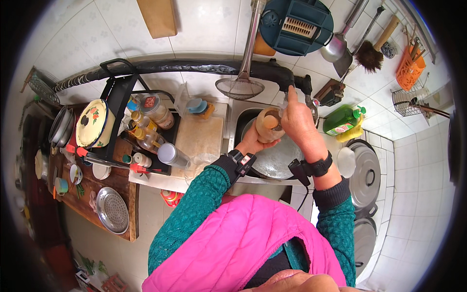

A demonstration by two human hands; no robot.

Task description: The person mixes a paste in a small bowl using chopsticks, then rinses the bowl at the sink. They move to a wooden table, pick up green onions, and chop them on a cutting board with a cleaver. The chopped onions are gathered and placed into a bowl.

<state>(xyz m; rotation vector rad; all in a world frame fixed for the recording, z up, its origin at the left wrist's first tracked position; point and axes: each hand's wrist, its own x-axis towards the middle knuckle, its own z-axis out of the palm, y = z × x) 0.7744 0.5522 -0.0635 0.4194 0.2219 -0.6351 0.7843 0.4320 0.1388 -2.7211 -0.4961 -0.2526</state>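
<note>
My left hand (255,140) is wrapped around a translucent jar (268,126) with a brownish tint, held above the sink. My right hand (299,120) is at the jar's right side, its index finger stretched towards the tap; whether it grips anything is hidden by the hand itself. Below both hands a large metal basin (273,162) sits in the steel sink (237,113). The tap by the wall is partly hidden behind my right hand.
Left of the sink are a cutting board (199,140), a glass bowl (199,164) and a black rack (120,91) with bottles. A green soap bottle (341,120) and a lidded pot (365,175) are on the right. A wire strainer (239,88) hangs above.
</note>
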